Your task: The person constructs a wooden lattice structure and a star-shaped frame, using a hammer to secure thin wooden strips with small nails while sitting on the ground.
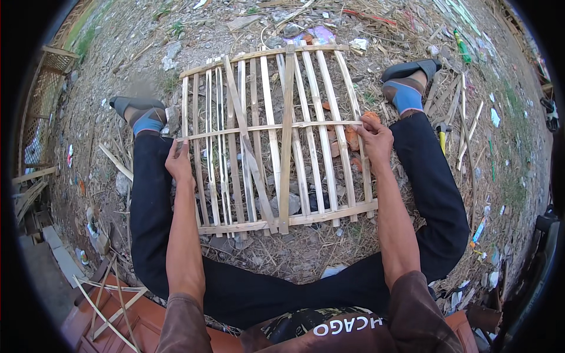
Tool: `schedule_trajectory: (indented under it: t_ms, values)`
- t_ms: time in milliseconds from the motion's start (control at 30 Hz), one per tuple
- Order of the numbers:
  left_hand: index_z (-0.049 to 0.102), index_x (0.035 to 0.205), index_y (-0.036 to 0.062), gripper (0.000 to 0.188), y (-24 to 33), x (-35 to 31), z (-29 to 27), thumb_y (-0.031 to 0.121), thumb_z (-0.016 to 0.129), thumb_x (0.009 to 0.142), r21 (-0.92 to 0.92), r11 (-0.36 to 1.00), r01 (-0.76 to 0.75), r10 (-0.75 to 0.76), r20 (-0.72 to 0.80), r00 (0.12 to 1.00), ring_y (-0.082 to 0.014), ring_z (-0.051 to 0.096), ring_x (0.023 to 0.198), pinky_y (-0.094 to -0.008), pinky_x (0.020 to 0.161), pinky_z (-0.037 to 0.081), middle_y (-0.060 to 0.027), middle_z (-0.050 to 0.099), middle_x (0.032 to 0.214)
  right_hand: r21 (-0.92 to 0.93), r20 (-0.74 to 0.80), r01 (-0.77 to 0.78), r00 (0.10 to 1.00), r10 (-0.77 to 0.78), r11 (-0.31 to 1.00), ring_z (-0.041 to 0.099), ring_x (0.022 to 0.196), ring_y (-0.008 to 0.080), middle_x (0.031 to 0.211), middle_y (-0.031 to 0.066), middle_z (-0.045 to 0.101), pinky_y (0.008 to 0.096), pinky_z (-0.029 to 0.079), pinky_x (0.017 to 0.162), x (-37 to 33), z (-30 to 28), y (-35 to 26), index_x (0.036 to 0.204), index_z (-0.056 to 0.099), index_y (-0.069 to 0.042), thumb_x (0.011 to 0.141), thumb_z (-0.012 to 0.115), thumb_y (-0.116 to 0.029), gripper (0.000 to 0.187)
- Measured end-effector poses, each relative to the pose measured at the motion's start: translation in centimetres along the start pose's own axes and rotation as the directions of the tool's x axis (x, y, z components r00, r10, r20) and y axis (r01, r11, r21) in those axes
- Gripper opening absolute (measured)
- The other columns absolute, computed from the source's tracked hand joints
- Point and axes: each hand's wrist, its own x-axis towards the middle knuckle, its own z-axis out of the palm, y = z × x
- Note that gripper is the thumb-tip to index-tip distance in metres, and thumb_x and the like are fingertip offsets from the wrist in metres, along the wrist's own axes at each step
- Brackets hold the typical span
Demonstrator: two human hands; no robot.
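Observation:
A flat lattice of pale bamboo slats (pixel 282 141) lies on the ground between my spread legs. Many upright slats cross three horizontal ones, at the top, middle and bottom. My left hand (pixel 178 162) grips the left end of the thin middle slat (pixel 265 127). The right end of that same slat is pinched in my right hand (pixel 374 136), at the lattice's right edge. Both forearms come in from the lower edge.
My legs in dark trousers and grey-blue shoes (pixel 140 112) (pixel 409 82) flank the lattice. The ground is dirt with straw, stones and litter. A yellow-handled tool (pixel 442 136) lies right of my right leg. Loose bamboo strips (pixel 106 300) rest on a reddish board at lower left.

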Motion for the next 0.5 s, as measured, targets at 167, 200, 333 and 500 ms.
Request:
schedule_trajectory:
  t_ms: [167,200,333,500]
  values:
    - [0.055,0.134,-0.0020,0.053,-0.1,-0.1,0.1,0.015,0.074,0.088,-0.009,1.000,0.012,-0.012,0.007,1.000,-0.0058,0.046,0.068,-0.0238,0.066,0.043,0.0038,0.056,0.079,-0.100,0.095,0.087,0.993,-0.077,0.991,0.061,0.073,0.0058,0.083,0.0030,0.071,0.0214,0.050,0.066,0.9,-1.0,0.3,0.114,0.070,-0.002,0.080,0.079,-0.007,0.035]
    - [0.055,0.134,-0.0020,0.053,-0.1,-0.2,0.1,0.015,0.074,0.088,-0.008,1.000,0.013,-0.012,0.006,1.000,-0.0058,0.046,0.068,-0.0238,0.066,0.043,0.0038,0.056,0.079,-0.099,0.095,0.086,0.993,-0.076,0.991,0.061,0.073,0.0058,0.083,0.0030,0.071,0.0214,0.050,0.066,0.9,-1.0,0.3,0.114,0.070,-0.002,0.080,0.079,-0.007,0.035]
    - [0.056,0.132,-0.0027,0.051,-0.2,-0.1,-0.2,0.015,0.075,0.088,-0.022,1.000,0.006,-0.006,0.007,1.000,-0.0050,0.044,0.067,-0.0234,0.064,0.042,0.0053,0.053,0.077,-0.068,0.013,0.040,0.999,-0.039,0.997,0.064,0.073,0.0077,0.083,0.0073,0.073,0.0243,0.050,0.068,0.6,-0.4,-0.6,0.113,0.071,-0.002,0.080,0.079,-0.010,0.035]
    - [0.056,0.133,-0.0025,0.051,0.5,-0.7,-0.1,0.013,0.074,0.088,0.042,0.999,-0.007,0.006,0.007,1.000,-0.0042,0.040,0.066,-0.0228,0.059,0.036,0.0068,0.049,0.077,-0.115,-0.002,-0.016,1.000,0.016,0.993,0.067,0.075,0.0104,0.084,0.0113,0.074,0.0271,0.051,0.069,0.5,-0.3,-1.0,0.113,0.071,-0.003,0.079,0.080,-0.013,0.036]
